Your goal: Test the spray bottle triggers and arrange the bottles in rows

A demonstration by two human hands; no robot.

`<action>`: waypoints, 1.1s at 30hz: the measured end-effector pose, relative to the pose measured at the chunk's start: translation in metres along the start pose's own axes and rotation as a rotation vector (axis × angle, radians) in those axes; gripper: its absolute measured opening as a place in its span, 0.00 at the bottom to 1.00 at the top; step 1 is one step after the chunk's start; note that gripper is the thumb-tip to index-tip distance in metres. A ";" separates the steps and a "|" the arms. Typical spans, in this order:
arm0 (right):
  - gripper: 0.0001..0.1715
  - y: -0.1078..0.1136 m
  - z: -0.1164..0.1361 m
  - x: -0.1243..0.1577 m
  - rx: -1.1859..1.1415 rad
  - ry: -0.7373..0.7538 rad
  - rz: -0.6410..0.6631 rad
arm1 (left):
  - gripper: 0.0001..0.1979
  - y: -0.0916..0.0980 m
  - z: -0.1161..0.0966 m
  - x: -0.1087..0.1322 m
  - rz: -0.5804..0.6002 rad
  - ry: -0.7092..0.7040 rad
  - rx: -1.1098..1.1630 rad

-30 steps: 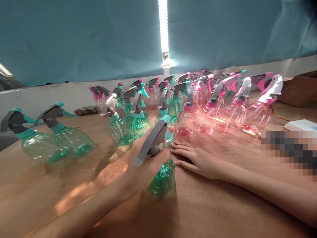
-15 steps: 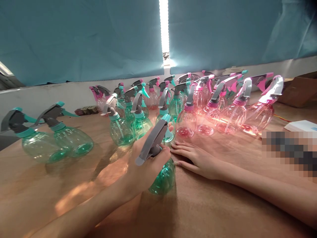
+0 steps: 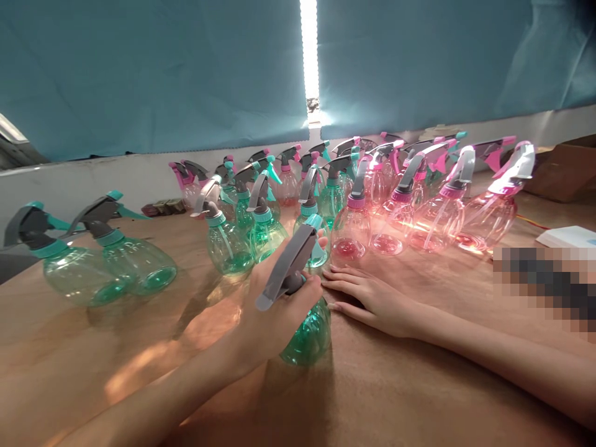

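Observation:
My left hand is wrapped round the neck of a green spray bottle that stands on the brown table. The bottle's grey head with its teal nozzle sticks up above my fingers and points away from me. My right hand lies flat on the table just right of that bottle, fingers stretched out and holding nothing. Close behind my hands are a green bottle and a pink bottle, both with grey spray heads.
Two green bottles stand at the left. Several pink and green bottles fill the back of the table. A cardboard box and a white object are at the right, near a pixelated patch. A bright light strip hangs behind.

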State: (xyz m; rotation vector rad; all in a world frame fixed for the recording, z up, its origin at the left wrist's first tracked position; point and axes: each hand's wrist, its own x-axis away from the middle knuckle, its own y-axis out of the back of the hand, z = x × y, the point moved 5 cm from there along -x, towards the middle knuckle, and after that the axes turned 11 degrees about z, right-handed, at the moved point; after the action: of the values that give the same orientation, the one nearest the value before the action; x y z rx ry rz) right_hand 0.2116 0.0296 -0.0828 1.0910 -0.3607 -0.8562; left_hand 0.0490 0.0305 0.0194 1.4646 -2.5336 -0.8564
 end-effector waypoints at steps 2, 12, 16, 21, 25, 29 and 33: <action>0.28 0.000 0.000 0.000 -0.007 0.002 -0.006 | 0.15 0.000 -0.001 -0.001 0.006 -0.002 0.002; 0.28 0.000 0.000 0.000 -0.017 0.007 -0.022 | 0.18 -0.001 -0.001 -0.002 0.020 -0.026 0.008; 0.27 0.000 0.000 0.000 -0.012 -0.004 -0.013 | 0.16 -0.001 -0.002 -0.002 0.023 -0.032 0.018; 0.28 0.001 0.001 0.000 -0.010 0.002 -0.010 | 0.15 -0.002 -0.002 -0.001 0.048 0.017 0.055; 0.28 0.001 0.001 0.000 -0.025 0.003 -0.019 | 0.09 0.001 -0.001 0.000 0.022 0.034 0.054; 0.28 0.001 0.001 0.000 -0.028 0.001 -0.010 | 0.03 0.004 -0.004 -0.001 0.010 -0.004 0.058; 0.29 0.000 0.001 0.000 -0.014 -0.006 0.007 | 0.04 0.006 -0.008 -0.002 0.038 -0.008 0.064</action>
State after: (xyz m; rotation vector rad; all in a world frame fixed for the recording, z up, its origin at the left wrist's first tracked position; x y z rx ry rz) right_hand 0.2114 0.0294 -0.0822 1.0739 -0.3627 -0.8545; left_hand 0.0482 0.0310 0.0296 1.4284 -2.6096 -0.7843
